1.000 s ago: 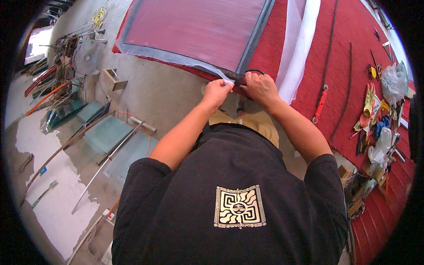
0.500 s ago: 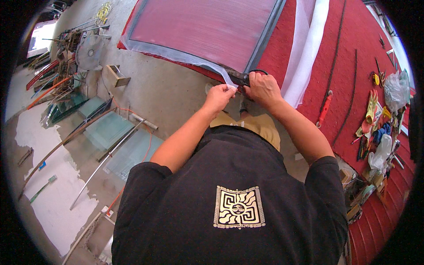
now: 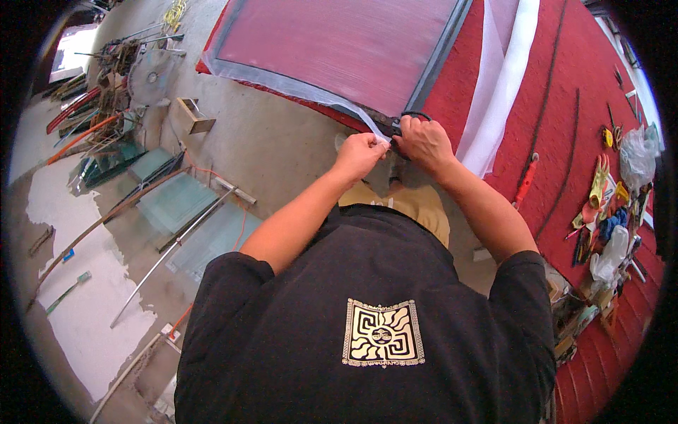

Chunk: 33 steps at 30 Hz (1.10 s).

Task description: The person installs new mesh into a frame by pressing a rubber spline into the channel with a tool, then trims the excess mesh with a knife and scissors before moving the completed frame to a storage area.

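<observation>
A mesh screen [image 3: 325,53] in a dark grey frame [image 3: 443,51] lies on a red-covered table [image 3: 558,42]. Pale loose mesh [image 3: 282,86] hangs past the frame's near edge. At the near corner my left hand [image 3: 359,155] pinches the end of that mesh strip. Close beside it, my right hand [image 3: 425,145] is closed around black-handled scissors [image 3: 417,114], one loop showing above the fingers. The blades are mostly hidden between the two hands.
Right of the frame lies a roll of white mesh [image 3: 505,85]. A red-handled tool [image 3: 525,185], gloves [image 3: 599,180] and plastic bags [image 3: 639,157] lie farther right. Glass panes [image 3: 176,203], a fan [image 3: 150,79] and a wooden box [image 3: 193,117] stand at left.
The view has shifted slightly, so the table appears farther right and lower. My hands stay together at the frame's near corner, the scissors now less visible between them.
</observation>
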### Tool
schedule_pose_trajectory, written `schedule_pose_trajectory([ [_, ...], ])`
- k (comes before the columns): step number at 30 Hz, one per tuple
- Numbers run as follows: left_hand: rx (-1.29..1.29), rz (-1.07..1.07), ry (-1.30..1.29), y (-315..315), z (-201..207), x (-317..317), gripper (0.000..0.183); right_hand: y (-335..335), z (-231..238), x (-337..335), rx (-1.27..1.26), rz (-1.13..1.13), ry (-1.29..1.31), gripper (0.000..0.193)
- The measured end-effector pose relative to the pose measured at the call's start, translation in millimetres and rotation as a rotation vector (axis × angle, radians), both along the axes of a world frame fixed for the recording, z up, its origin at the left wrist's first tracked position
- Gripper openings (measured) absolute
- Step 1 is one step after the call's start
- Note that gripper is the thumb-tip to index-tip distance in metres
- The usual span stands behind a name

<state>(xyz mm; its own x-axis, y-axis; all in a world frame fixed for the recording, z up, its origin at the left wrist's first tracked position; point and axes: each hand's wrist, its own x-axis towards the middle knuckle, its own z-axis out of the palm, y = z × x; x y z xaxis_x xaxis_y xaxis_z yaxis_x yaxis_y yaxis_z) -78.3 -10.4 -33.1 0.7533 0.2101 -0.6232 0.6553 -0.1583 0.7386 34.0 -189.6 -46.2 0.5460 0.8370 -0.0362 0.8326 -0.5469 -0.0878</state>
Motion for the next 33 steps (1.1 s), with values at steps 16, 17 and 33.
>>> schedule_pose_trajectory([
  [16, 0.039, -0.083, -0.035, 11, 20, -8, 0.027, 47, -23, 14, 0.06, 0.078, -0.063, 0.043],
  [17, 0.044, -0.09, -0.034, 11, 22, -8, 0.028, 54, -23, 15, 0.071, 0.065, -0.043, 0.043],
  [33, 0.1, -0.231, -0.096, 36, 55, -22, 0.029, 146, -24, 29, 0.042, 0.072, 0.055, 0.039],
])
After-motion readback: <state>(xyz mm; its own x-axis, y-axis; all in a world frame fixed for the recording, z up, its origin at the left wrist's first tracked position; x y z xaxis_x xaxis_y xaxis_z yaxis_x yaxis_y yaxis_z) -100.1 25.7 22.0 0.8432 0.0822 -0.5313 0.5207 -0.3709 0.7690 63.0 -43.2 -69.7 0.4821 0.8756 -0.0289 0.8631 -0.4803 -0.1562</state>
